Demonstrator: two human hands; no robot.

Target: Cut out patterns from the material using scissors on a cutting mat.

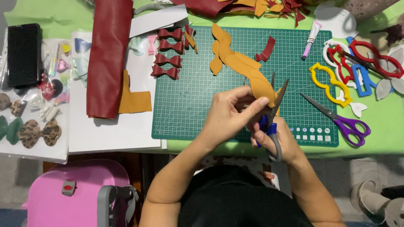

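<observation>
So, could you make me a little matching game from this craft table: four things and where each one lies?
Things:
1. purple scissors
2. dark red bows
3. black phone
4. glue tube

Places:
A. far left, on plastic packets
B. right edge of the green cutting mat
C. top right of the mat
D. top left corner of the mat

Pairs: 1-B, 2-D, 3-A, 4-C

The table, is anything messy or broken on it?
Nothing looks broken. Leather scraps lie heaped at the table's far edge, the usual litter of cutting. The left hand holds a mustard piece while the right hand works blue-handled scissors.
</observation>
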